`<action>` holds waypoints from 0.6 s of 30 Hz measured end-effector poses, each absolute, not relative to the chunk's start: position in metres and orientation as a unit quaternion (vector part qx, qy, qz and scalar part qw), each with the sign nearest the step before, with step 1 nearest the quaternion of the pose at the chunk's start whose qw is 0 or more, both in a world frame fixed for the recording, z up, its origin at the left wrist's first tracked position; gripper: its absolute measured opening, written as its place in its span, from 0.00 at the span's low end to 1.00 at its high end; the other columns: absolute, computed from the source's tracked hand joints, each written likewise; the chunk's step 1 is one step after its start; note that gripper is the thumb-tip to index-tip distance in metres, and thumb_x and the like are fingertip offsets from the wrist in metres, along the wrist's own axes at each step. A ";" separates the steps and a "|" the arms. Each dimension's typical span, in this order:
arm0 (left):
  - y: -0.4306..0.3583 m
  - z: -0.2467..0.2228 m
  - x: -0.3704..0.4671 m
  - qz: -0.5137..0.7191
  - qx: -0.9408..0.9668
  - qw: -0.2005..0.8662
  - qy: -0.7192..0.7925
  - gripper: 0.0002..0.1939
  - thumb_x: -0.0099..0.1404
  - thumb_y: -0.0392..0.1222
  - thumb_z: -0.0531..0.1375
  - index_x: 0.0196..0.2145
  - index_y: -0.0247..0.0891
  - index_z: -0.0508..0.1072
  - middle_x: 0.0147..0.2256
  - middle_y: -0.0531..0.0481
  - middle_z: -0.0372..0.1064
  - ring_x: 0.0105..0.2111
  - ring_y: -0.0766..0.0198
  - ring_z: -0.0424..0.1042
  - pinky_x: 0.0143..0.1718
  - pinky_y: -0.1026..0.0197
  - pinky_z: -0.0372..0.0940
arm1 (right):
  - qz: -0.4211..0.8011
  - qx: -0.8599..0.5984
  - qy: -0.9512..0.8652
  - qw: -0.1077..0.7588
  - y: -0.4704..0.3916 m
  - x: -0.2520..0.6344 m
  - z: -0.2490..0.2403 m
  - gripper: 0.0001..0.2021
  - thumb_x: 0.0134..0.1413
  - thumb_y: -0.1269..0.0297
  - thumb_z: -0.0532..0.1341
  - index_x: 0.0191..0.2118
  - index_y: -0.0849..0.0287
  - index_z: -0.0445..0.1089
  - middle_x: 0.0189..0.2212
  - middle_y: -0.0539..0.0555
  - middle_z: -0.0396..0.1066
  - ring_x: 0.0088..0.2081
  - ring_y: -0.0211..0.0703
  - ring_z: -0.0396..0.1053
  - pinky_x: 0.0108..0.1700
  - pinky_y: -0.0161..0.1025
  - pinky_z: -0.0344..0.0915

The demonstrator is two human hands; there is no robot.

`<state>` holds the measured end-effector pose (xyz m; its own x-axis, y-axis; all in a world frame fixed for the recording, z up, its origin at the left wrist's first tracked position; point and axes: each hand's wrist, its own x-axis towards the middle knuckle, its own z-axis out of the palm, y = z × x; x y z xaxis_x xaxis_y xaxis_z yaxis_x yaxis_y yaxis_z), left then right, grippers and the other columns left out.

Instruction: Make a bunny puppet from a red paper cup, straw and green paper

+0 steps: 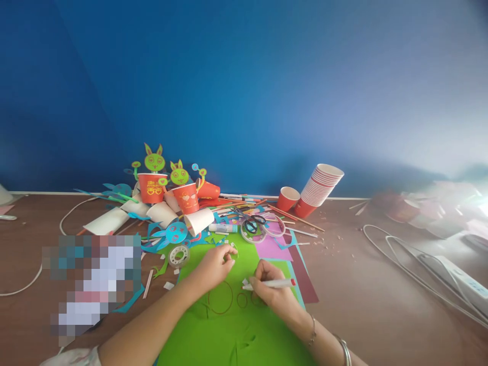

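Note:
My right hand [275, 292] grips a white marker [280, 283] with a red end, held nearly level above a sheet of green paper [213, 338]. My left hand [216, 265] hovers over the paper's upper part, fingers curled together. Something small and pale shows by its fingertips, too small to name. Drawn on the green sheet are a large circle [220, 297] and a small circle [242, 300]. Another outline lies partly behind my right hand. A roll of clear tape [179, 256] sits left of my left hand.
Behind the paper lie scissors [254, 222], a glue stick [223, 228] and scattered sticks. Green rabbit figures [154, 162] stand in red paper cups [186, 198] at back left. A leaning cup stack [322, 185] stands at back right. A power strip [463, 277] with cables lies far right.

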<state>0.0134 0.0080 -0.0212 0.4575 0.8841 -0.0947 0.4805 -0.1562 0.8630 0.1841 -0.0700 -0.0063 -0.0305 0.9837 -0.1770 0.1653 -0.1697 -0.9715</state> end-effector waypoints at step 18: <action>0.009 -0.026 0.014 0.225 0.709 0.464 0.481 0.11 0.53 0.39 0.57 0.35 0.35 0.73 0.24 0.55 0.63 0.21 0.67 0.60 0.24 0.65 0.55 | 0.395 -0.640 -0.581 0.312 -0.079 0.180 -0.014 0.10 0.43 0.68 0.55 0.18 0.55 0.51 0.13 0.42 0.50 0.17 0.31 0.48 0.19 0.31 0.45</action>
